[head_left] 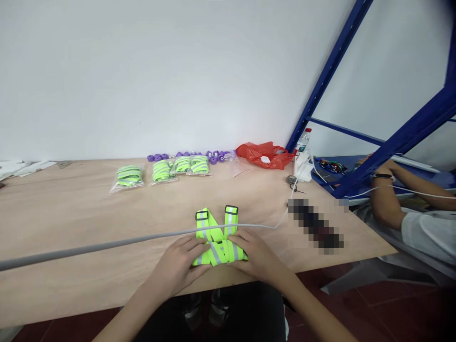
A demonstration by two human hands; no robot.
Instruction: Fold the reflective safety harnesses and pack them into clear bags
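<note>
A neon yellow-green reflective strap harness [221, 253] with silver stripes lies folded at the table's front edge. Two of its straps, each with a black buckle, stretch away from me toward the wall. My left hand [185, 258] grips the folded bundle at its left end, thumb on the near side and fingers over the top. At the right end, my right hand [252, 250] holds it the same way. A grey cable [153, 236] passes across the view in front of the straps, hiding small parts of them.
Clear bags of folded green straps [128, 176] stand toward the wall, beside purple rolls [217, 156]. A red plastic bag [265, 154], power strip [302, 166] and bottle [303, 140] are back right. Beyond a blue metal frame [399, 130], another person's arms [386, 194] show. A blurred dark object [317, 225] lies right.
</note>
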